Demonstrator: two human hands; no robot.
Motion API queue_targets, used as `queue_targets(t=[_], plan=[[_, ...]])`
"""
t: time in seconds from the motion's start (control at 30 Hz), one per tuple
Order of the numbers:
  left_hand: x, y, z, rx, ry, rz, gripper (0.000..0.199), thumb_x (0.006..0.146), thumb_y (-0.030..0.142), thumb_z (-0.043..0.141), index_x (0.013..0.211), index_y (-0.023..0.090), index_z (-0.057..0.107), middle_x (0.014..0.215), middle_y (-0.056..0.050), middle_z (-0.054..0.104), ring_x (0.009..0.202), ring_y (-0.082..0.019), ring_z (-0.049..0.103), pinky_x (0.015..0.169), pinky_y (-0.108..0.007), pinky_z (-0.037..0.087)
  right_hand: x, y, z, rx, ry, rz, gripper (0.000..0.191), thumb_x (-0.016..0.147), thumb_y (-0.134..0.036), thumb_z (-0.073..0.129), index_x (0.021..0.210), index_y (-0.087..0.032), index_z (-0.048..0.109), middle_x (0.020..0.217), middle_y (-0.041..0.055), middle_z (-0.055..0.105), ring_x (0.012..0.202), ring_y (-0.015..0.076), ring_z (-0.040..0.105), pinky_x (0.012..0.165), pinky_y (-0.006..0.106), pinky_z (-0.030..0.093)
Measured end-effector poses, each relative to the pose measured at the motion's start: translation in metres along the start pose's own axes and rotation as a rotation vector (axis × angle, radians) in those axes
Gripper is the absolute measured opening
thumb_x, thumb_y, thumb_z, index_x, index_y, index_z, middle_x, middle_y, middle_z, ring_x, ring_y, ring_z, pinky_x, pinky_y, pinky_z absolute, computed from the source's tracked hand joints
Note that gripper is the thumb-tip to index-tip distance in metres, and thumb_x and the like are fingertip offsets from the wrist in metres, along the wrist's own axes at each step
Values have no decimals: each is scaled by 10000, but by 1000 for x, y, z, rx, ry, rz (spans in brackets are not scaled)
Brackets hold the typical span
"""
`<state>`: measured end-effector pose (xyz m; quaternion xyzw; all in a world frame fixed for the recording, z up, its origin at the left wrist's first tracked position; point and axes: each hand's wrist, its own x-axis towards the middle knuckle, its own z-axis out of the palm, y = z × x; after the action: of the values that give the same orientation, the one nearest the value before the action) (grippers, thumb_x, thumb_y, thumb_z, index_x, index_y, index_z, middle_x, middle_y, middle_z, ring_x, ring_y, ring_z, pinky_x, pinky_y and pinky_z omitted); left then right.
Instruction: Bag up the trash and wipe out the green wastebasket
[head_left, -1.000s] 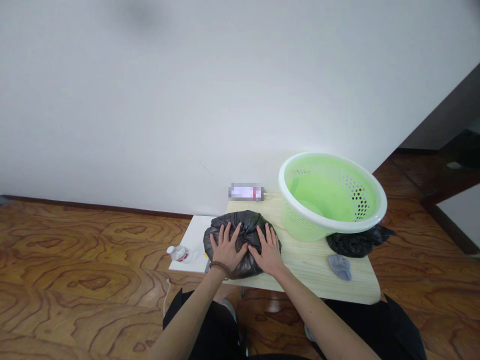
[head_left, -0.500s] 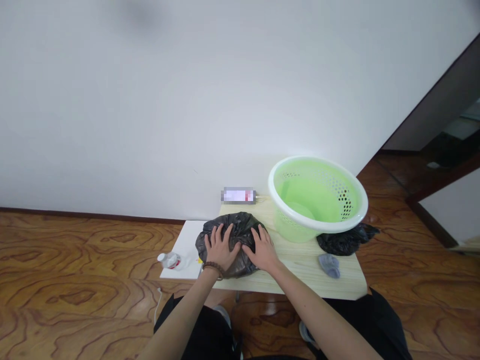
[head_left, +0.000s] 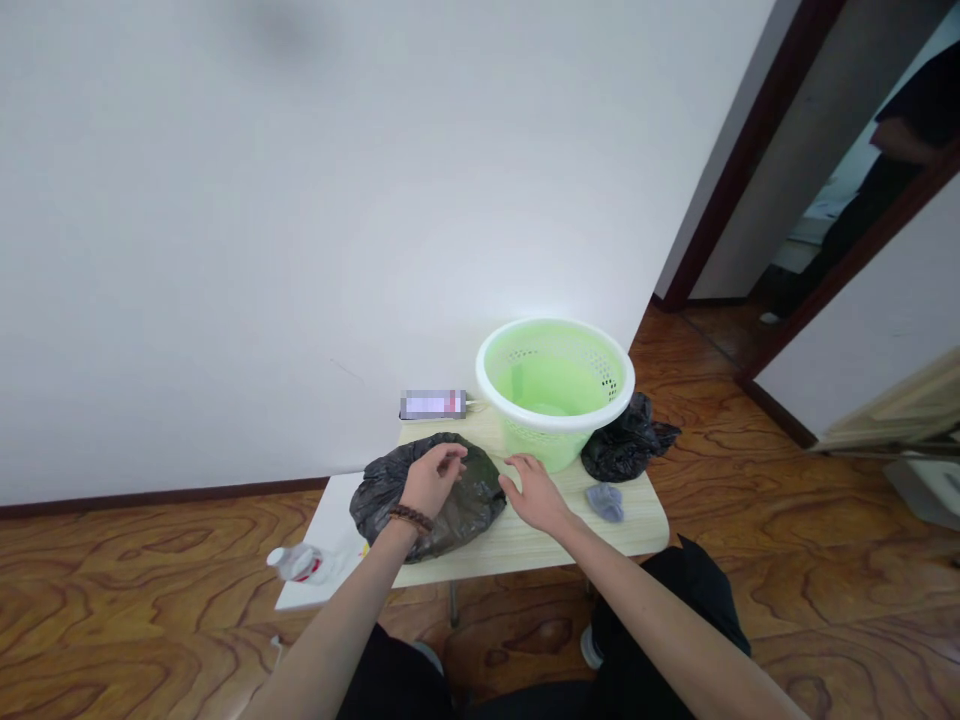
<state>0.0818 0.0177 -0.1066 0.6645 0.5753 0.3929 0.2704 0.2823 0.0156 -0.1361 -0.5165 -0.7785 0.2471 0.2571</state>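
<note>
A black plastic bag (head_left: 469, 505) lies spread on the left part of the pale wooden table (head_left: 525, 545). Over its middle is my left hand (head_left: 433, 480), fingers curved and apart, with nothing seen in it. My right hand (head_left: 536, 492) is at the bag's right edge, its thumb and fingers apart, holding nothing. Behind and to the right stands a light green basket (head_left: 555, 385) with a white rim. A second black bag (head_left: 622, 445) is bunched beside the basket, and a small grey-blue cloth (head_left: 604, 502) lies in front of it.
A phone-like device (head_left: 433, 404) stands by the wall at the table's back edge. On a white board (head_left: 311, 592) at the left is a clear bottle (head_left: 295, 562) with a white cap. A person (head_left: 892, 150) is partly visible through the doorway at the upper right.
Both hands have lifted off the bag's top, and my right hand has shifted to its right edge. The view has turned right, showing more of the doorway and a person there.
</note>
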Motion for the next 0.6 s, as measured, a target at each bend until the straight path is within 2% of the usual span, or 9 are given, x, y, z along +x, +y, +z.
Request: queue_targets(t=[0.13,0.2,0.33,0.4,0.5,0.6], plan=[[15,19,-4,-156,119,-51,271,725,335,542,947,181,563,900,-60,652,865,-174,595,809,-334,454,-10,-3,-30,37,-11,-25,424,849,-349,368,1229,-164,405,1177,99,466,1104,204,405,942,346,302],[17,23,-3,-204,77,-80,311,713,349,560,969,173,550,895,-69,655,871,-179,594,815,-349,449,-14,-7,-42,46,-28,-45,464,848,-370,370,1262,-160,368,1203,103,451,1120,203,396,946,337,296],[15,32,10,-336,-87,-172,383,689,416,579,972,162,540,906,-83,636,861,-185,589,775,-356,474,-22,-1,-57,9,-87,-46,486,844,-403,374,1263,-158,379,1206,107,459,1123,206,404,946,328,288],[16,46,17,-429,-87,-266,456,694,479,553,1019,163,514,1020,-113,594,896,-191,575,748,-355,489,-26,12,-62,-42,-104,-11,460,840,-406,380,1217,-148,438,1156,113,496,1086,210,438,926,322,304],[30,74,23,-549,-63,-451,614,698,591,471,1195,241,381,1291,-141,396,1024,-247,518,687,-386,504,-35,45,-67,-159,-179,61,391,821,-388,417,1093,-135,541,1040,116,555,987,213,501,865,308,344],[57,97,25,-494,-13,-493,703,681,654,418,1273,307,261,1361,-121,304,1108,-300,447,662,-423,496,-46,80,-72,-320,-294,175,306,792,-310,457,1007,-134,586,976,116,576,934,214,527,813,294,363]])
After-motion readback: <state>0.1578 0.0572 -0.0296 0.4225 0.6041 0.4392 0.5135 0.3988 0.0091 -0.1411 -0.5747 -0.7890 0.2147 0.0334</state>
